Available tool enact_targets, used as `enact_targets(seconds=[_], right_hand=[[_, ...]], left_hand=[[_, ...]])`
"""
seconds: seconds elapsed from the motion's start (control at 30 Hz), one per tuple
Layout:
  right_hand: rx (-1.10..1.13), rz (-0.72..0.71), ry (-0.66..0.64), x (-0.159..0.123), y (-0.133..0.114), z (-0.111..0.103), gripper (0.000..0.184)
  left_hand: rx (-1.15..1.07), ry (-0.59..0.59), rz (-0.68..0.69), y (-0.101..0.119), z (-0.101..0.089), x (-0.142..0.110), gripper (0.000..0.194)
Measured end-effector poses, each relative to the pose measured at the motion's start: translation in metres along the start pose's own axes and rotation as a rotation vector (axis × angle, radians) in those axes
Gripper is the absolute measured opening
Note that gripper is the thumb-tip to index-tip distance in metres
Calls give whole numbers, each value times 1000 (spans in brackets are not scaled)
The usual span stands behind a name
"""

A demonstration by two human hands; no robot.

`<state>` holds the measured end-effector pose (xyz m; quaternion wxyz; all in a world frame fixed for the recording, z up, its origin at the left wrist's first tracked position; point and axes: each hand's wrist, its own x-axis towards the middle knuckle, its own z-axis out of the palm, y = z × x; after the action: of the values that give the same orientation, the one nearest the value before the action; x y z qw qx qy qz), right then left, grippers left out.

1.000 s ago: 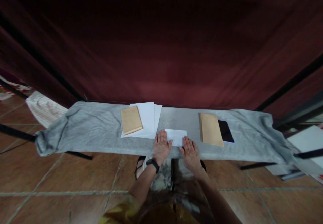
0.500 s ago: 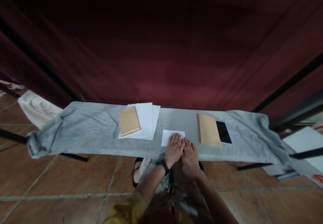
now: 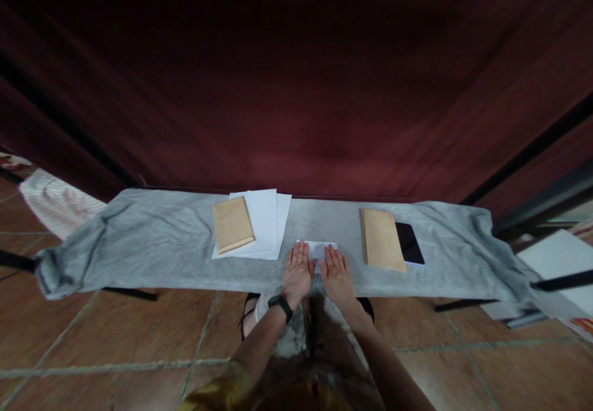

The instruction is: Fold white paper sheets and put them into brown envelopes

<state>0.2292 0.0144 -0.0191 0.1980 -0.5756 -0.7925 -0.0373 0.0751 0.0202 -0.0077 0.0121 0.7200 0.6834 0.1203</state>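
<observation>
A small white folded-looking sheet of paper [image 3: 323, 250] lies on the grey cloth at the near middle of the bench. My left hand [image 3: 298, 273], with a dark watch on its wrist, rests flat on the paper's left side, fingers stretched out. On the paper's right side my right hand [image 3: 336, 275] also lies flat and open. The two hands are a little apart, and between them part of the paper shows. Their palms and fingers cover the paper's lower corners. Neither hand grips anything.
Left of my hands lie white sheets [image 3: 267, 219] with a brown envelope stack [image 3: 232, 224] on top. To the right are brown envelopes [image 3: 383, 239] beside a dark tablet or phone [image 3: 409, 243]. A grey cloth [image 3: 162, 238] covers the bench; a dark red curtain [image 3: 296, 120] hangs behind.
My hands have parted from the paper's right side. The left hand has slid left across the paper to its left side, and the right hand has moved slightly left.
</observation>
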Motion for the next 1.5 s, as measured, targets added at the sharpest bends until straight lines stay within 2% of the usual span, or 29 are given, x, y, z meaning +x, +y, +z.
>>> enact_targets(seconds=[0.1, 0.2, 0.37, 0.63, 0.97, 1.1, 1.2, 1.3, 1.5], right_hand=[[60, -27, -43, 22, -18, 6, 50], [71, -58, -53, 32, -23, 15, 51], [-11, -52, -2, 25, -3, 22, 53], [-59, -6, 10, 13, 32, 16, 56], [-80, -11, 78, 10, 34, 17, 55], [-83, -30, 104, 10, 34, 18, 56], [-69, -38, 130, 9, 35, 18, 57], [-43, -35, 138, 8, 35, 18, 58], [-17, -86, 152, 6, 40, 21, 58]], left_hand=[[15, -12, 16, 0, 1, 0, 59], [17, -10, 13, 0, 3, 0, 59], [-9, 14, -6, 0, 6, 0, 60], [-5, 47, -45, 1, 2, -3, 60], [7, 67, -45, -9, -6, -14, 62], [47, -6, 17, -15, -9, -21, 58], [71, -125, 113, -15, -13, -20, 49], [88, -223, 191, -12, -18, -15, 54], [39, -213, 224, -10, -36, -10, 49]])
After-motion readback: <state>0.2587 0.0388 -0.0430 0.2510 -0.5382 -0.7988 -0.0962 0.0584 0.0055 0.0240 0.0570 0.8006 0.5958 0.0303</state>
